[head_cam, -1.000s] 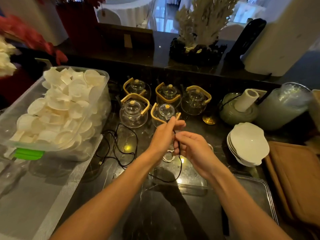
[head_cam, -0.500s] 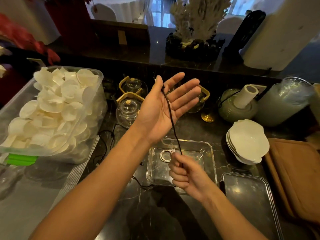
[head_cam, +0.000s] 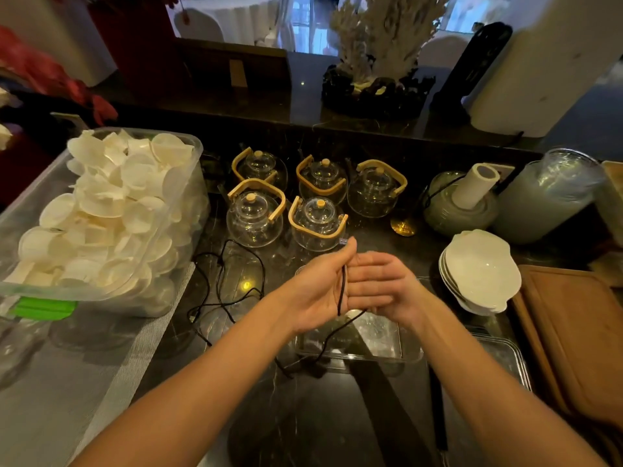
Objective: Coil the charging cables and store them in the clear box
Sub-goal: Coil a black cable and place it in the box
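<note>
The coiling looks to be at an early turn. The left hand (head_cam: 317,291) is held palm-up above the dark marble counter (head_cam: 323,416), its fingers straight, with the thin black charging cable (head_cam: 342,291) running down across the palm. The plug end (head_cam: 343,241) peeks out at the thumb tip, seemingly nipped against the index finger. The right hand (head_cam: 387,291) lies just behind the left hand, blurred; its fingers look extended, and I cannot tell whether they are grasping the cable or only guiding it.

From the heel of the left palm the cable drops over the near rim of the shallow clear plastic box (head_cam: 381,338) and trails onto the counter, so most of its length is judged still unwound. More black cable (head_cam: 232,281) lies in loose loops on the counter to the left, near the glass teapots with bamboo handles (head_cam: 317,220); whether that is the same lead or a second one is unclear. The box's contents are mostly hidden behind the hands, and no finished coil is visible in it. The flat clear lid (head_cam: 502,358) rests just right of the box.

Faint marking shows on the box floor, too small to read; no other brands or labels are legible.
</note>
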`<state>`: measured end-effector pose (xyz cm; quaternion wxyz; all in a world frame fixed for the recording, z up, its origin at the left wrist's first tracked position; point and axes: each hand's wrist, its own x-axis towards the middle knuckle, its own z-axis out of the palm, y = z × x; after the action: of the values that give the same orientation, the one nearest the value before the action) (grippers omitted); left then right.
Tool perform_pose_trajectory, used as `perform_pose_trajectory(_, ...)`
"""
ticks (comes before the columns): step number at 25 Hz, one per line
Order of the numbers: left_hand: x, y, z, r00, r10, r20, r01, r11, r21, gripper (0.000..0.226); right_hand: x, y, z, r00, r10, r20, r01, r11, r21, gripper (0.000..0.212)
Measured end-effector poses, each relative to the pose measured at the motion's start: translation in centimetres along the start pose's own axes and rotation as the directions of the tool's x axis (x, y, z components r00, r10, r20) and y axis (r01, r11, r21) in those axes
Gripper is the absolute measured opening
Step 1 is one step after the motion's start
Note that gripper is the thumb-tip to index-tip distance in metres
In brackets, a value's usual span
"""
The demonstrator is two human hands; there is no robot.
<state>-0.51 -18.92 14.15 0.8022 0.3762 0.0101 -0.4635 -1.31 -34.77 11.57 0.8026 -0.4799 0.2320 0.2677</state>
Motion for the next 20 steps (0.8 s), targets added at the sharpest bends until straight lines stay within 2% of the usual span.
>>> perform_pose_trajectory(2, -0.3, -0.3, -1.2, 0.999, -0.043, -0.022, 0.045, 0.996, 0.072, 0.060, 0.1, -2.1, 0.0, 0.997, 0.068, 0.041, -0.061, 0.986, -0.153, 0.037)
perform_pose_trajectory(4, -0.6, -0.6, -2.5, 0.996, -0.080, -0.029, 0.083, 0.989, 0.125, 0.065, 0.2, -3.8, 0.2, 0.996, 0.085, 0.029, -0.071, 0.943, -0.325, 0.038)
perform_pose_trajectory(8, -0.5, -1.6, -4.1, 0.990, -0.109, -0.093, 0.121, 0.984, 0.132, 0.073, -0.7, -5.7, 1.3, 0.998, 0.022, 0.055, 0.004, 0.905, -0.426, 0.034)
perform_pose_trajectory(11, -0.1, -1.9, -4.0, 0.991, -0.085, -0.105, 0.093, 0.993, 0.070, 0.071, -2.0, -5.2, 2.8, 0.989, -0.034, 0.147, 0.098, 0.887, -0.452, 0.027)
perform_pose_trajectory(15, 0.4, -0.4, -3.6, 0.994, 0.018, -0.105, -0.036, 0.984, -0.174, 0.071, -3.6, -2.1, 4.4, 0.966, -0.122, 0.227, 0.213, 0.874, -0.436, 0.021)
perform_pose_trajectory(17, 0.6, 0.5, -3.2, 0.987, 0.094, -0.127, -0.118, 0.974, -0.193, 0.062, -3.9, 0.2, 4.2, 0.962, -0.124, 0.244, 0.216, 0.892, -0.397, 0.024)
perform_pose_trajectory(20, 0.9, 1.1, -2.5, 0.971, 0.192, -0.141, -0.219, 0.952, -0.212, 0.059, -3.8, 3.1, 3.0, 0.976, -0.121, 0.182, 0.180, 0.918, -0.353, 0.045)
